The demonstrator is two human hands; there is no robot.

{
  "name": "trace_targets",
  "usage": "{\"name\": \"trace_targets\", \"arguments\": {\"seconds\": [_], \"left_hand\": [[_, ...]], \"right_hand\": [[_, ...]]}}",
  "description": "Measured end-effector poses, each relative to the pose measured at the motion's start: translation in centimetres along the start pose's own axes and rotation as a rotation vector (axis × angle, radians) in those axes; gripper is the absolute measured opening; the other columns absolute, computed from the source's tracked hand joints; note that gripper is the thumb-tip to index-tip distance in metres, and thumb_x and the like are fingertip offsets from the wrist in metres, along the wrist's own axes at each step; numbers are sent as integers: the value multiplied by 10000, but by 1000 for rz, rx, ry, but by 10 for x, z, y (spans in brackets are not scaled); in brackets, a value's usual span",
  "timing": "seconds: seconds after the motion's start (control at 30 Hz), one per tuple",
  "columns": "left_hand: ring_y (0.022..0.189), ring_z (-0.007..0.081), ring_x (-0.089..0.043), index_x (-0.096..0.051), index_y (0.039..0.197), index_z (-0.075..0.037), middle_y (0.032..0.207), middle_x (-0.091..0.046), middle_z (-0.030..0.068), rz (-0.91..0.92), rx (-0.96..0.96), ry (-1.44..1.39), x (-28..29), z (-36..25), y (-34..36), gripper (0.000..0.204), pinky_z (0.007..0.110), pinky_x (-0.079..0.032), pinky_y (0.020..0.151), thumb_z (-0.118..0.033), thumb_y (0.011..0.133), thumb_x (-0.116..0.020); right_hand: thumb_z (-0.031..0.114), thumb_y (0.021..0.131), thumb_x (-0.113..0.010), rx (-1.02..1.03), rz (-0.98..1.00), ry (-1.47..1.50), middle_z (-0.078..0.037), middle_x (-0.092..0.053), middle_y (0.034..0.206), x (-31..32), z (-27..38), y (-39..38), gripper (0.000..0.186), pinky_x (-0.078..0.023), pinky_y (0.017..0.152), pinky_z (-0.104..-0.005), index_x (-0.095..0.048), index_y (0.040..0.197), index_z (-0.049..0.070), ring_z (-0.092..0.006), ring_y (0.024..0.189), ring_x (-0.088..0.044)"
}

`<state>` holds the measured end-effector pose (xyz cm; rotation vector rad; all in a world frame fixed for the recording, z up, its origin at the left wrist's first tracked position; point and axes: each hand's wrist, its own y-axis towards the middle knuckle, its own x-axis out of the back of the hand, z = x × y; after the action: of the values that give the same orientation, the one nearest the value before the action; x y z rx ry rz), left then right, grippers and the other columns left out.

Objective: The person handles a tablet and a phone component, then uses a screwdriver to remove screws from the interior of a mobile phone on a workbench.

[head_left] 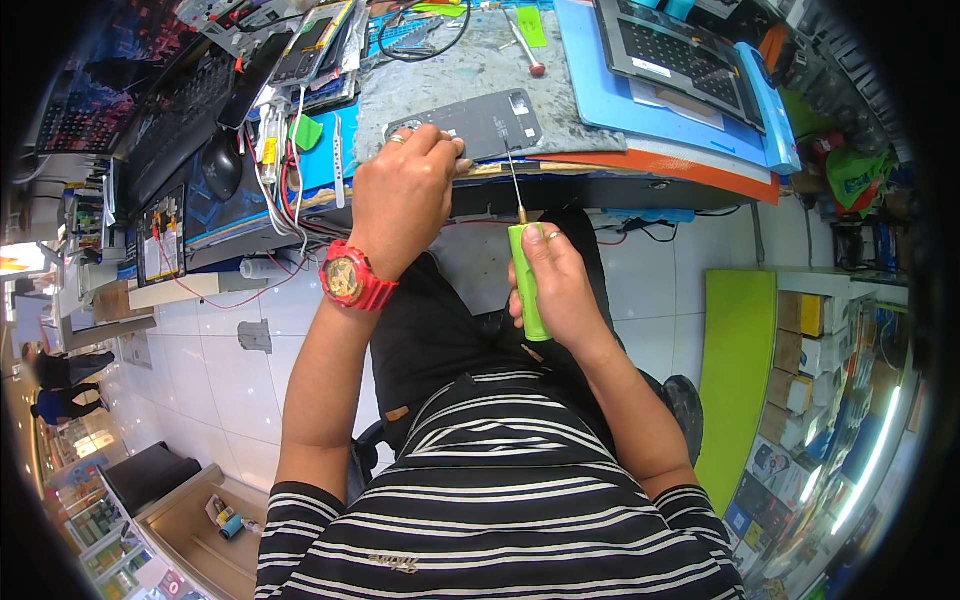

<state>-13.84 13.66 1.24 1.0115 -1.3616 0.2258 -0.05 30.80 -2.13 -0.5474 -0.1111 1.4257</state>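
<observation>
A flat dark grey phone panel (pixel 495 125) with a light cutout near its far right corner lies at the near edge of the grey work mat (pixel 400 85). My left hand (pixel 408 190), wearing a ring and a red watch, is closed on the near left part of this panel; its fingertips are partly hidden. My right hand (pixel 560 280) is wrapped round a tool (pixel 525 270) with a bright green handle and a long thin metal shaft. The shaft points away from me, its tip at the panel's near edge.
A red-ended tool (pixel 537 69) and a green strip (pixel 531 27) lie farther back. Tweezers (pixel 339 160), cables and opened phones crowd the left side. At right, a tablet-sized device (pixel 685 65) rests on a blue mat (pixel 590 70). A black mouse (pixel 221 165) is farther left.
</observation>
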Motion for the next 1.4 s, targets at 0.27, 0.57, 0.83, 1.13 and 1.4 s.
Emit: {"name": "trace_targets", "arguments": {"seconds": [0.27, 0.57, 0.83, 1.13, 1.4], "left_hand": [[870, 299, -732, -786, 1035, -95, 1004, -743, 36, 5, 6, -7, 0, 0, 0, 139, 399, -594, 751, -157, 911, -772], [867, 255, -725, -782, 973, -92, 937, -712, 44, -25, -16, 6, -2, 1, 0, 107, 390, -604, 670, -174, 906, -766], [868, 255, -725, -781, 974, -93, 939, -712, 44, -31, -19, 4, -2, 0, 0, 107, 388, -602, 677, -173, 906, -764], [869, 251, -723, -775, 969, -92, 935, -707, 42, -17, -11, 9, -1, 0, 0, 104, 388, -601, 671, -177, 911, -763], [877, 297, -734, -787, 1031, -96, 1013, -745, 35, 20, 23, 0, 0, -1, 0, 133, 400, -594, 756, -159, 914, -771]], "right_hand": [[499, 1123, -496, 16, -15, 14, -69, -592, 810, 4, 0, 0, 507, -519, 446, -285, -528, 1237, 6, -123, 511, -609], [488, 1128, -488, 19, -6, 21, -67, -592, 810, 6, -1, 0, 496, -520, 445, -285, -527, 1235, 5, -123, 512, -611], [489, 1129, -483, -3, -2, 38, -65, -590, 811, 4, 0, -3, 490, -519, 447, -287, -526, 1238, 14, -125, 510, -605], [499, 1126, -485, -37, 29, 36, -71, -593, 818, 1, 1, -8, 500, -522, 449, -292, -526, 1236, 14, -128, 511, -604], [500, 1126, -487, -25, 21, 58, -71, -596, 817, 2, 0, -7, 499, -525, 451, -292, -527, 1250, 18, -128, 515, -607]]}}
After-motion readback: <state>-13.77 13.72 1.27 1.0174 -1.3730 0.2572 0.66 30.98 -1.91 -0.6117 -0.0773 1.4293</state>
